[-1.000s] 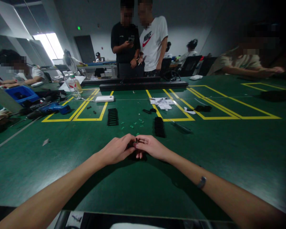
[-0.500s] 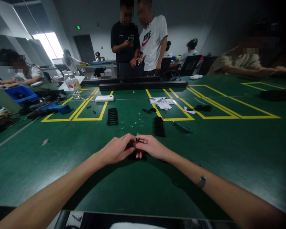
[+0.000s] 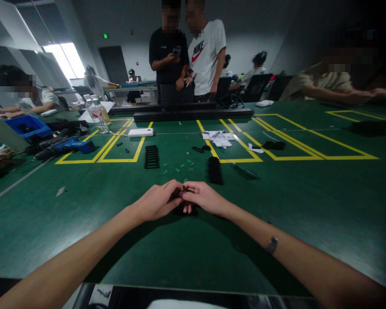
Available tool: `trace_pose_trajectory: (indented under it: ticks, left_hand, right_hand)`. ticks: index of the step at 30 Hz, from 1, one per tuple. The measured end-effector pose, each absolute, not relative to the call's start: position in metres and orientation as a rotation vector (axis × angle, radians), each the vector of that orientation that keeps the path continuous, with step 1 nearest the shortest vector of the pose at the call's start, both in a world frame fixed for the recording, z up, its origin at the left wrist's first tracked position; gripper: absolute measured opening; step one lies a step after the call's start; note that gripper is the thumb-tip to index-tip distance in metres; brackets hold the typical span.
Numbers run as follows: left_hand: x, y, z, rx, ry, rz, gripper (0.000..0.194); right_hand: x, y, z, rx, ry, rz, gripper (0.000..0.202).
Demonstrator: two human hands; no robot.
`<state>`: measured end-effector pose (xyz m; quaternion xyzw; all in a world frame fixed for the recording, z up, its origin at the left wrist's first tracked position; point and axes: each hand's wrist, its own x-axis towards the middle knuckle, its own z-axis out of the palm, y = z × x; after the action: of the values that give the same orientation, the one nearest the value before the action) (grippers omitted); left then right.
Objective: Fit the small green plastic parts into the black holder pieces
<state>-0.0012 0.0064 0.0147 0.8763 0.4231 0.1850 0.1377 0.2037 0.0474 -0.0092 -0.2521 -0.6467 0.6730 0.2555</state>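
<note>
My left hand (image 3: 161,199) and my right hand (image 3: 204,197) meet low over the green table (image 3: 193,253). The fingers of both are bent inward and pinch around a small dark piece (image 3: 182,193), mostly hidden by the fingertips, so its kind cannot be made out. Just beyond them lie several small green pieces (image 3: 182,166). A black slotted rack (image 3: 152,157) is past my left hand, and a black block-like strip (image 3: 215,170) with a bumpy edge is past my right hand.
Farther off are a white power bank (image 3: 140,133), crumpled white paper (image 3: 221,138), a bottle (image 3: 99,116), a blue power drill (image 3: 72,146) and a blue bin (image 3: 27,127). Long black bars (image 3: 193,115) lie across the back. Two people stand behind; others sit around.
</note>
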Motion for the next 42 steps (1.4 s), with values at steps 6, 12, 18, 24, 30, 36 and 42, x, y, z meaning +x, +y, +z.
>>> trace_pose_trajectory:
  ticks: [6, 12, 18, 24, 30, 36, 42]
  left_hand:
    - [-0.0017, 0.0063, 0.0149, 2.539, 1.215, 0.535, 0.020]
    - [-0.0017, 0.0062, 0.0160, 2.528, 1.211, 0.538, 0.021]
    - [-0.0017, 0.0064, 0.0153, 2.523, 1.217, 0.535, 0.020]
    - [-0.0025, 0.0070, 0.0132, 2.521, 1.206, 0.548, 0.021]
    - [-0.0024, 0.0065, 0.0150, 2.530, 1.190, 0.551, 0.020]
    - [-0.0018, 0.0056, 0.0160, 2.513, 1.203, 0.543, 0.019]
    - [-0.0020, 0.0063, 0.0157, 2.498, 1.205, 0.547, 0.018]
  right_hand:
    - [0.2042, 0.0474, -0.0101, -0.687, -1.761, 1.826, 0.027]
    - [0.2046, 0.0472, -0.0096, -0.693, -1.758, 1.829, 0.026]
    - [0.2038, 0.0475, -0.0086, -0.708, -1.753, 1.835, 0.027]
    - [0.2028, 0.0468, -0.0084, -0.708, -1.758, 1.831, 0.028]
    - [0.2029, 0.0465, -0.0072, -0.703, -1.754, 1.825, 0.029]
    - [0.2033, 0.0465, -0.0063, -0.712, -1.754, 1.829, 0.028]
    - [0.2026, 0.0459, -0.0072, -0.708, -1.755, 1.825, 0.028]
